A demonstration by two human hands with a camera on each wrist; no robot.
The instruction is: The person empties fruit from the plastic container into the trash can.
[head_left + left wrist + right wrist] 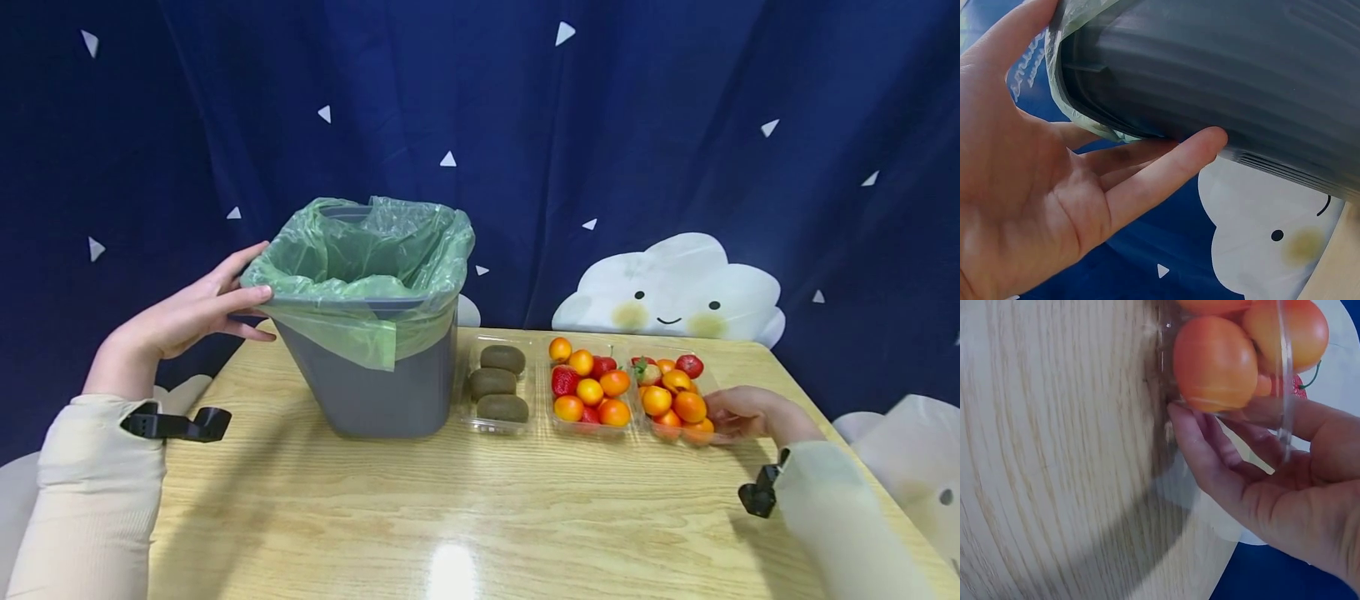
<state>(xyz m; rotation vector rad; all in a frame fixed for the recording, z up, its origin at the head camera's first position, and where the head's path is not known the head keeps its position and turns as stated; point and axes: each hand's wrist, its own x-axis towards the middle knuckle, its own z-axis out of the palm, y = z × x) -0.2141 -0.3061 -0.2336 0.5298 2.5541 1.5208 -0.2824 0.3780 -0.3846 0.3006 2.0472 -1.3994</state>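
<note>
On the left of the table stands a grey trash bin [375, 375], lined with a green bag [420, 250] folded over its rim. My left hand [195, 312] spreads at the bin's left rim. In the left wrist view, its fairly straight fingers [1160, 184] lie along the bin's side. At the right, my right hand [750, 412] grips the right side of a clear plastic box [1286, 381] of orange fruits and strawberries. In the right wrist view, fingertips reach the box's lower edge, close to an orange fruit [1215, 365]. A shadow falls on the table beside this hand.
Beside the bin, a clear box with three kiwis [492, 383] sits on the wooden table [480, 492]. Another box of strawberries and orange fruits [590, 389] stands between it and the gripped box. A dark blue curtain [510, 108] with white clouds hangs behind.
</note>
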